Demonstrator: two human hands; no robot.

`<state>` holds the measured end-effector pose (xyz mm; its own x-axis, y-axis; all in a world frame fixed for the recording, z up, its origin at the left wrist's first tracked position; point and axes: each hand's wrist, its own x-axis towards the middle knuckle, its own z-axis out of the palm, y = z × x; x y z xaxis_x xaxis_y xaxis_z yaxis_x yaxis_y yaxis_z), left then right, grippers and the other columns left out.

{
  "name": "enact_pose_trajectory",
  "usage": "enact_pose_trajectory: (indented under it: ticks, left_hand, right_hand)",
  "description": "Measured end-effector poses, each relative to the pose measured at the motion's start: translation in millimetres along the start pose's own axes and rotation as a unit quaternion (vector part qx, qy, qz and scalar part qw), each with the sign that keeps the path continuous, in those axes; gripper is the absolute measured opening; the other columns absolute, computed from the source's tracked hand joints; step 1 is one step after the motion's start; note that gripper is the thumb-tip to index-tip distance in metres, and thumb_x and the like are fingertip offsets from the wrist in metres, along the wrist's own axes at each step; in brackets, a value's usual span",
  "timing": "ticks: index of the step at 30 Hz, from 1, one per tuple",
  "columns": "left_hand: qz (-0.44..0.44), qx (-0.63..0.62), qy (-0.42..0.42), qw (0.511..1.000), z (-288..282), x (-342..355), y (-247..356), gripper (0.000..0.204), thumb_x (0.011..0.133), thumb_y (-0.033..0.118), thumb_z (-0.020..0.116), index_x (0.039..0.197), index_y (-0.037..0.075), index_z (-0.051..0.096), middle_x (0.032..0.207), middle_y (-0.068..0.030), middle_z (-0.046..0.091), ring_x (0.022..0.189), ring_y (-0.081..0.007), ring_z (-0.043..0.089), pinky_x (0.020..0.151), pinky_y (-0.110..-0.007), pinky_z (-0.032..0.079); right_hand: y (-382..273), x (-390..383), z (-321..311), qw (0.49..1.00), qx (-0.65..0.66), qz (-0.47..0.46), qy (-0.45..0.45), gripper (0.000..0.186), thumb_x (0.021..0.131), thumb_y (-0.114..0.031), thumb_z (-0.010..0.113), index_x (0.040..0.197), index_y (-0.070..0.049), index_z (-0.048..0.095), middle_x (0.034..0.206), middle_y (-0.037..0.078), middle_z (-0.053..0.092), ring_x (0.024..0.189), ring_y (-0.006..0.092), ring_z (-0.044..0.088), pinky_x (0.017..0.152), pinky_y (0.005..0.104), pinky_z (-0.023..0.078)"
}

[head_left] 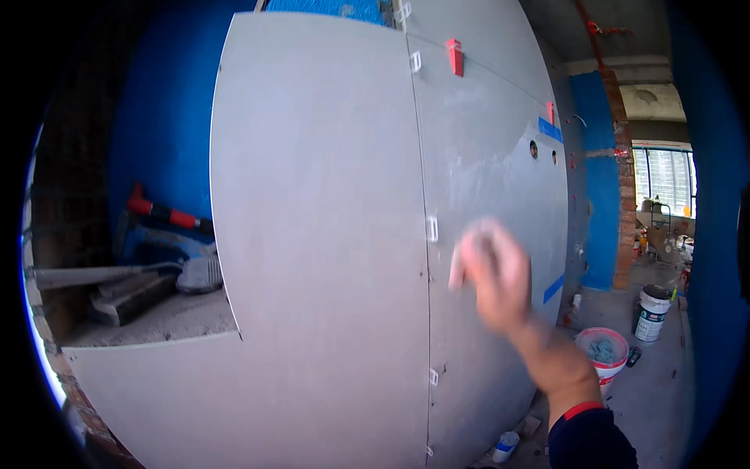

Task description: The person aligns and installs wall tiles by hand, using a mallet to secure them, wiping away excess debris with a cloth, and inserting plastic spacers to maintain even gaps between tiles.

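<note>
My right hand [494, 273] is raised in front of large grey wall tiles, blurred by motion. Its fingers are curled together, and whatever they may hold cannot be made out. Closest to it is a white plastic tile clip [432, 229] in the vertical joint between the left tile [320, 195] and the right tile [484, 141]. More white clips sit along this joint, above and below. A red wedge [455, 58] sticks out from a joint high on the right tile. My left hand is out of view.
In the recess at left, a red-and-black handled tool [168, 215] and a white-headed mallet [201, 273] lie on a ledge. On the floor at right stand a bucket of grey-blue paste [601, 348], a white pail [651, 316] and a small tub [505, 446]. Blue tape [553, 288] marks the tile's edge.
</note>
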<state>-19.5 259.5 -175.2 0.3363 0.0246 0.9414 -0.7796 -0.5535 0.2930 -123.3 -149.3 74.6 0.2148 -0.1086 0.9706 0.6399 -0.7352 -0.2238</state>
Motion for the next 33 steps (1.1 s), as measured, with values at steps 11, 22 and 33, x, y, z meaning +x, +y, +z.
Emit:
enact_pose_trajectory:
  ticks: [11,22,33]
  left_hand:
    - [-0.115,-0.082,-0.083,0.986,56.5,-10.4,9.8,0.019,0.091,0.017,0.065,0.087,-0.001,0.062,0.074,-0.0139,0.056,0.067,-0.0285,0.053,0.062,-0.04,0.043]
    - [-0.152,-0.138,-0.071,0.976,63.5,-1.3,24.5,0.02,0.09,0.014,0.067,0.084,-0.003,0.059,0.076,-0.0115,0.052,0.069,-0.0241,0.049,0.063,-0.035,0.043]
    - [-0.172,-0.081,-0.122,0.974,76.8,-10.2,26.2,0.023,0.087,0.016,0.069,0.082,-0.001,0.054,0.082,-0.0072,0.048,0.073,-0.0213,0.046,0.068,-0.032,0.04]
  right_hand:
    - [5.5,248.0,-2.3,0.914,-0.385,-0.118,0.049,0.04,0.094,-0.036,0.049,0.083,0.001,0.061,0.076,0.024,0.063,0.076,0.0424,0.062,0.069,0.0472,0.048]
    - [5.8,209.2,-13.5,0.954,-0.273,-0.115,0.053,0.057,0.096,-0.049,0.045,0.07,0.001,0.055,0.061,0.021,0.055,0.061,0.038,0.057,0.06,0.0441,0.045]
    - [49.6,64.4,-15.7,0.942,-0.283,-0.142,-0.113,0.059,0.095,-0.052,0.052,0.069,0.001,0.051,0.052,0.017,0.04,0.048,0.0261,0.044,0.05,0.0392,0.037]
